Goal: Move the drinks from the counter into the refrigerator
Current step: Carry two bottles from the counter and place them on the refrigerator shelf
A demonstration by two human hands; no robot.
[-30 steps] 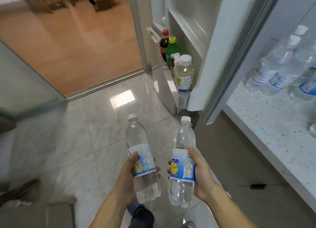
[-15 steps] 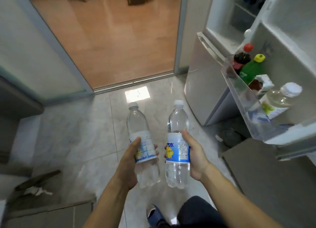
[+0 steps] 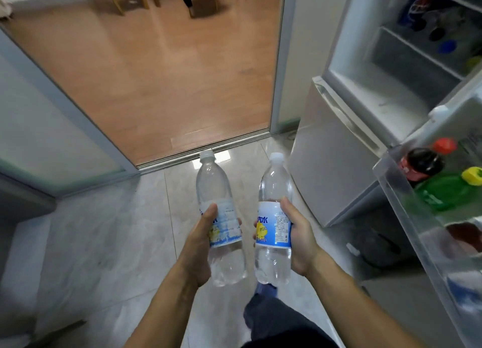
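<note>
I am gripping one water bottle in my left hand [image 3: 200,243] and another in my right hand [image 3: 300,240], fingers wrapped round the labels so both stay upright, side by side but not touching. I am carrying them over the pale tiled floor [image 3: 104,243] toward the open fridge [image 3: 391,86], whose door shelf [image 3: 407,217] is already holding soda bottles.
</note>
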